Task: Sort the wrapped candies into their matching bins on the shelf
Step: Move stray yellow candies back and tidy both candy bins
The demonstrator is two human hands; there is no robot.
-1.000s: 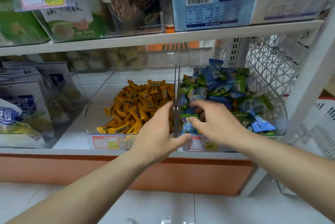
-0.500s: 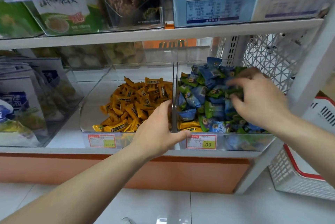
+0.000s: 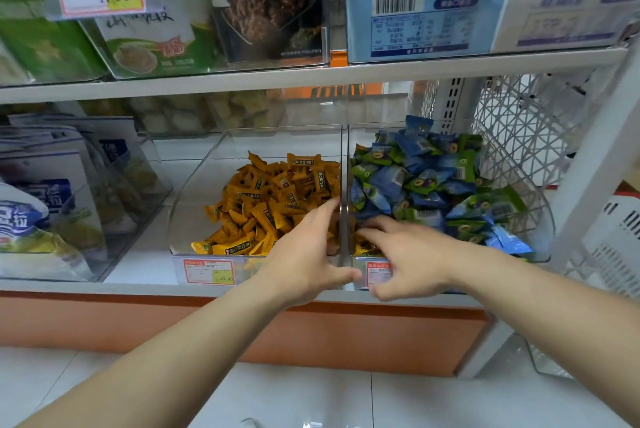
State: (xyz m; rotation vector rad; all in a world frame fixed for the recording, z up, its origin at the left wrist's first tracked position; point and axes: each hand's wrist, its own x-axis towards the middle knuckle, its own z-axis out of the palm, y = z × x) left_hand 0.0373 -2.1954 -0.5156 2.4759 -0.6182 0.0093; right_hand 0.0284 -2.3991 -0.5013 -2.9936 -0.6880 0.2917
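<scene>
Two clear bins stand side by side on the lower shelf. The left bin (image 3: 194,192) holds a heap of orange wrapped candies (image 3: 270,199). The right bin (image 3: 545,219) is piled with blue and green wrapped candies (image 3: 422,178), and a few orange candies (image 3: 365,249) lie in its front left corner. My left hand (image 3: 304,254) rests on the front rim at the divider between the bins, fingers straight over the orange heap. My right hand (image 3: 408,254) reaches into the right bin, its spread fingertips at those stray orange candies; nothing is visibly held.
Snack bags (image 3: 45,206) fill a clear bin at the left. A white lattice basket (image 3: 519,129) sits behind the right bin, and a white and red basket (image 3: 616,230) stands at the far right. The upper shelf board (image 3: 311,77) overhangs the bins.
My right hand has come back from the rear right of the blue and green pile to the front left corner of the right bin. My left hand has stayed at the divider.
</scene>
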